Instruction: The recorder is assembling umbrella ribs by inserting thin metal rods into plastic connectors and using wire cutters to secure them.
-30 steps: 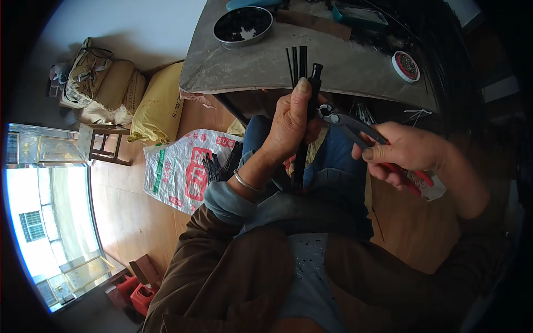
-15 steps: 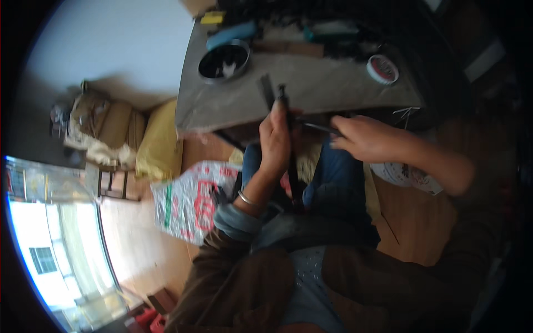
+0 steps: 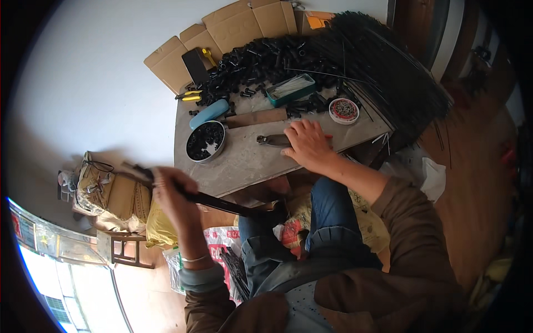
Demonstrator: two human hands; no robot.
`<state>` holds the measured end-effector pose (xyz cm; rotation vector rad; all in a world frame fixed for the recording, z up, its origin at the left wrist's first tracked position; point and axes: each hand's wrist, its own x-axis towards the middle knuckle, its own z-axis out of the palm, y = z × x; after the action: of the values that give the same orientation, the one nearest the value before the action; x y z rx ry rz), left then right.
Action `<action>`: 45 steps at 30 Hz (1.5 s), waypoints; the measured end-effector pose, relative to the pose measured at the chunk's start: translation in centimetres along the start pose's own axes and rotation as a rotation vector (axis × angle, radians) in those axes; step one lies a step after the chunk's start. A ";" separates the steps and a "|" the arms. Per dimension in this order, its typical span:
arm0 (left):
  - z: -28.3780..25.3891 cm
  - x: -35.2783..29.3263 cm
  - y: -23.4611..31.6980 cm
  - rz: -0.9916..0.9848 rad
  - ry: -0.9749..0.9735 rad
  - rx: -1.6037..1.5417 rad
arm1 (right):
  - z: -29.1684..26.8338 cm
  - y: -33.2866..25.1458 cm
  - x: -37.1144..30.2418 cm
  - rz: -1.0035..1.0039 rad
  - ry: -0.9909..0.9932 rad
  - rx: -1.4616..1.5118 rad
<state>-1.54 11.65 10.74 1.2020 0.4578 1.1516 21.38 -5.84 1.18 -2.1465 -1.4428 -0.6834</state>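
Bag (image 3: 220,237), white with bold red print, beside the left leg (image 3: 265,250)! Left hand (image 3: 175,194) wraps round a long black tube (image 3: 222,204), slanting down toward the knee, while right hand (image 3: 310,145), palm down, covers dark pliers (image 3: 272,141) on the grey table (image 3: 250,166); whether it grips, can't tell.

Our left hand (image 3: 176,194) grips a long black rod (image 3: 222,204), slanting downward to the right; our right hand (image 3: 311,145) partly covers pincers (image 3: 273,141) on the grey table (image 3: 250,169). Nearby we see a round bowl (image 3: 215,157) of small black parts (image 3: 204,136), a light-blue case (image 3: 209,114) and piled thin black rods (image 3: 388,77).
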 end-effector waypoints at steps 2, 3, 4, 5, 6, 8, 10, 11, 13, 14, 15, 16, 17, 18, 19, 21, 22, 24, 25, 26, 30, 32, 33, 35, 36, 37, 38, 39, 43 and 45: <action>-1.7 1.3 1.8 -0.016 0.058 -0.198 | -1.5 -2.0 -1.2 -0.106 0.085 0.223; -3.1 2.1 2.5 -0.028 0.080 -0.299 | -2.3 -3.4 -3.0 -0.131 0.026 0.418; -5.0 2.7 2.1 -0.037 0.080 -0.378 | -2.8 -5.2 -5.4 -0.118 -0.116 0.731; -6.0 2.8 1.5 -0.090 0.143 -0.435 | -3.4 -7.1 -7.7 -0.099 -0.267 1.041; -6.9 2.6 0.8 -0.138 0.207 -0.490 | -5.5 -8.7 -9.0 0.124 -0.515 1.322; -8.7 1.2 -2.4 -0.351 0.146 -0.692 | -5.8 -9.8 -12.2 0.512 -0.819 1.778; -9.5 -1.7 -7.4 -0.520 0.127 -0.727 | -6.7 -8.6 -13.0 0.834 -0.527 2.096; -7.8 -4.3 -9.3 -0.483 0.093 -0.595 | -7.4 -8.0 -12.9 0.857 -0.255 1.975; -4.7 -9.6 -12.1 -0.806 0.194 -0.499 | -8.2 -5.8 -13.4 0.948 0.067 1.795; -3.4 -12.1 -13.0 -0.953 0.029 -0.578 | -8.5 -4.0 -13.5 1.031 0.130 1.743; -2.2 -13.8 -13.6 -1.096 -0.143 -0.653 | -8.8 -2.8 -13.0 1.013 0.092 1.622; -0.5 -14.9 -12.4 -1.187 -0.304 -0.397 | -8.9 -1.9 -12.4 0.995 0.058 1.497; 1.0 -15.9 -10.4 -1.256 -0.454 -0.133 | -8.7 -1.9 -11.7 1.040 -0.006 1.415; 2.1 -16.0 -9.5 -0.826 -0.639 0.033 | -8.4 -2.1 -10.8 0.970 -0.081 1.310; 3.2 -15.5 -8.9 -0.387 -0.792 0.191 | -7.8 -2.8 -10.3 0.906 -0.153 1.203; 6.2 -13.3 -6.5 0.072 -0.741 0.274 | -3.6 -4.6 -11.2 0.732 -0.056 1.182; 7.3 -12.6 -5.8 0.174 -0.720 0.300 | -1.4 -5.6 -11.4 0.535 0.058 1.116; 7.6 -12.2 -5.1 0.168 -0.637 0.344 | -2.2 -8.4 -9.2 0.203 -0.168 0.587; 7.5 -12.2 -5.0 0.133 -0.618 0.367 | -0.5 -9.1 -9.9 0.290 -0.084 0.693; 7.5 -12.3 -5.1 0.091 -0.562 0.352 | 1.3 -9.1 -10.8 0.340 -0.097 0.710; 4.6 -10.8 -5.3 -0.035 -0.431 0.290 | 1.1 -10.9 -9.8 0.364 -0.251 0.566; 3.5 -9.7 -5.0 0.056 -0.550 0.449 | 0.9 -11.2 -9.3 0.334 -0.240 0.564; 3.2 -10.0 -5.3 -0.040 -0.518 0.375 | -0.1 -11.3 -8.6 0.392 -0.268 0.684; 2.6 -9.9 -5.5 -0.051 -0.490 0.382 | 1.7 -11.2 -8.8 0.492 -0.161 1.202; 1.9 -9.8 -5.5 -0.058 -0.467 0.391 | 1.0 -11.4 -8.2 0.491 -0.172 1.208; 1.1 -9.3 -5.7 0.010 -0.534 0.417 | -0.7 -11.3 -7.2 0.586 -0.261 1.336; 0.8 -9.1 -5.7 0.004 -0.525 0.418 | -1.6 -11.3 -6.6 0.684 -0.350 1.461; 0.7 -8.9 -5.6 0.000 -0.545 0.433 | -1.6 -10.9 -6.6 0.691 -0.355 1.459; 0.9 -9.2 -7.0 0.083 -0.466 0.525 | -1.8 -10.8 -6.1 0.665 -0.315 1.400; 1.2 -9.1 -7.2 0.188 -0.414 0.613 | -1.8 -10.8 -5.8 0.698 -0.287 1.443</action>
<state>-1.08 3.66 2.22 2.0029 0.3946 0.9015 9.14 -7.41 0.00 -1.3121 -0.6904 0.7649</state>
